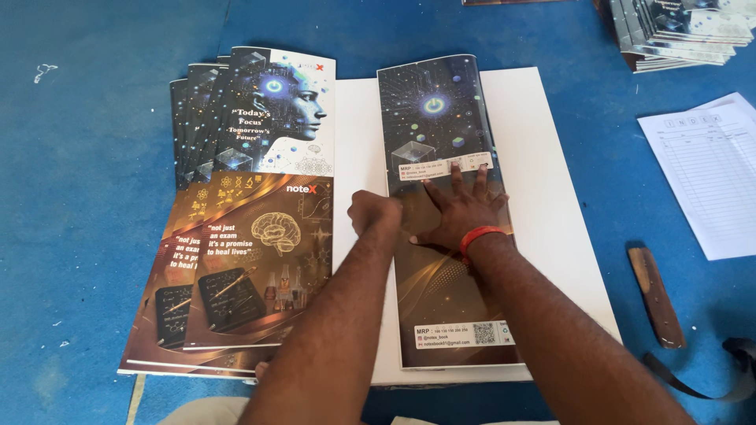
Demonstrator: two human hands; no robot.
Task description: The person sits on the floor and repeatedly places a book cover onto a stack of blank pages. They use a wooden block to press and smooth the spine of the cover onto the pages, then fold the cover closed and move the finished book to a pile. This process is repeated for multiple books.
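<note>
- Head view looked down on a blue, slightly scuffed bench (94, 315) with glossy printed sheets spread across it.
- A long, narrow cover sheet (449, 212), dark and shiny with a glowing-dot pattern and small white label strips, lay lengthwise on a flat white board (543, 197) near the middle of the bench.
- The right hand (461, 212) rested palm-down on the middle of that cover sheet, fingers spread and flat, grip released; an orange band (480, 236) circled its wrist.
- The left hand (374, 214) sat at the sheet's left edge, fingers curled into a loose fist, knuckles touching the sheet; whether it pinched the edge could not be told.
- Just left of the board lay a fanned stack of printed covers (252, 212), overlapping one another, their upper halves blue-black with a profile head and their lower halves brown-gold with a brain drawing.
- A pile of finished notebooks (677, 31) stood at the far right corner, edges stacked unevenly.
- A white ruled paper form (709, 173) lay flat to the right, well apart from the board.
- Near it, closer to the person, lay a slim brown wooden stick (657, 295), worn and flat, and a dark strap (709, 378) curled at the frame's edge.
</note>
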